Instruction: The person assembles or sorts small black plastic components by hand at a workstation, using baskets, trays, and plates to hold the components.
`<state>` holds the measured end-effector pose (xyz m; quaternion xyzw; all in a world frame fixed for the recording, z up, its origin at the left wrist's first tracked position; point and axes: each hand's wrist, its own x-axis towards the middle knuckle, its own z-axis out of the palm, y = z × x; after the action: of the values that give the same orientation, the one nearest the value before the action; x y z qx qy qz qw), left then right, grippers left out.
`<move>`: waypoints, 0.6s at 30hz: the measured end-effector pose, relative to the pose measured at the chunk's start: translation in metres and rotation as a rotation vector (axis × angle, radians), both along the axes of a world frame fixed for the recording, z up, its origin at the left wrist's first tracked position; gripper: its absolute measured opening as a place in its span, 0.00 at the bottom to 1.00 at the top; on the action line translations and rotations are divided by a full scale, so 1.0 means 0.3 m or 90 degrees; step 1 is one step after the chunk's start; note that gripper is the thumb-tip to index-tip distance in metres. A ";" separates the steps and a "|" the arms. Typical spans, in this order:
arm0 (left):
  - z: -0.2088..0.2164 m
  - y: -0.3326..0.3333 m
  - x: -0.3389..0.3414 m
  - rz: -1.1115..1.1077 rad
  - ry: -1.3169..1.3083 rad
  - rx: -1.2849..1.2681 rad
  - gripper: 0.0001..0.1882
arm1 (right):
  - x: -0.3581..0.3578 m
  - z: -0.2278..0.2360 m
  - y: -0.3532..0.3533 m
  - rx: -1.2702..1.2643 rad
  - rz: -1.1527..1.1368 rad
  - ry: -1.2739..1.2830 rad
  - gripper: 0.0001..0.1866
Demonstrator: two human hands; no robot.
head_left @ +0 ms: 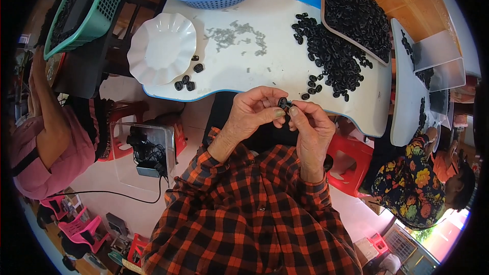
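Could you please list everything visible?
Blue-edged worktable: one, white, centre
Small oval parts: many, black, across table
Tiny rods: many, translucent grey, middle
Wavy-rimmed round dish: one, white, table's left
Round perforated basket: one, blue, far edge
Rectangular perforated basket: one, green, upper left
Shallow tray: one, pale, upper right
Plastic boxes: two, clear, left and right
Plastic seats: several, red or pink, around
Nearby people: several, varied clothing, around
Left hand: one, checked sleeve, holding one part
Right hand: one, checked sleeve, against it

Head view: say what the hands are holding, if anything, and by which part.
A small black piece: the left hand has its grip near the left edge, the right hand near the right; the exact contact is hidden.
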<state>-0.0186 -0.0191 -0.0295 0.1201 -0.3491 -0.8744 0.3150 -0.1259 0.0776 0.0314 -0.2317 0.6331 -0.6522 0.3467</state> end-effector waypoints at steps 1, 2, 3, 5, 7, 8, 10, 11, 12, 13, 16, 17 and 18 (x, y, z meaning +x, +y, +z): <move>0.009 -0.003 0.004 -0.004 -0.022 -0.012 0.17 | 0.000 0.001 0.000 0.006 0.000 0.001 0.07; 0.017 -0.005 0.008 -0.009 -0.044 -0.024 0.17 | -0.002 0.000 0.000 0.006 0.000 0.000 0.07; 0.021 -0.006 0.010 -0.008 -0.044 -0.023 0.17 | -0.004 -0.003 0.002 0.014 0.004 0.012 0.07; 0.028 -0.008 0.014 -0.003 -0.072 -0.070 0.17 | -0.005 -0.005 0.003 0.022 0.009 0.023 0.07; 0.035 -0.013 0.016 0.002 -0.086 -0.104 0.17 | -0.006 -0.002 0.003 0.028 0.011 0.028 0.07; 0.038 -0.014 0.017 0.008 -0.100 -0.139 0.17 | -0.007 0.001 0.002 0.028 0.011 0.028 0.07; 0.039 -0.017 0.020 0.010 -0.115 -0.157 0.16 | -0.008 0.004 0.000 0.049 0.020 0.075 0.07; 0.038 -0.017 0.021 0.013 -0.129 -0.176 0.15 | -0.009 0.001 0.001 0.049 0.021 0.075 0.07; 0.038 -0.019 0.022 0.013 -0.129 -0.176 0.15 | -0.011 0.000 0.002 0.049 0.029 0.089 0.07; 0.038 -0.020 0.023 0.010 -0.138 -0.186 0.15 | -0.013 -0.001 0.003 0.050 0.036 0.104 0.07; 0.037 -0.020 0.024 0.005 -0.154 -0.204 0.15 | -0.017 0.001 0.002 0.052 0.045 0.120 0.07; 0.037 -0.020 0.024 0.002 -0.161 -0.213 0.15 | -0.016 0.004 0.001 0.052 0.045 0.120 0.07; 0.036 -0.019 0.024 0.003 -0.161 -0.213 0.15 | -0.014 0.011 0.000 0.061 0.038 0.110 0.07</move>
<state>-0.0114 -0.0249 -0.0187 0.1757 -0.5257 -0.7816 0.2860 -0.1300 0.0776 0.0347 -0.2889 0.6840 -0.5879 0.3211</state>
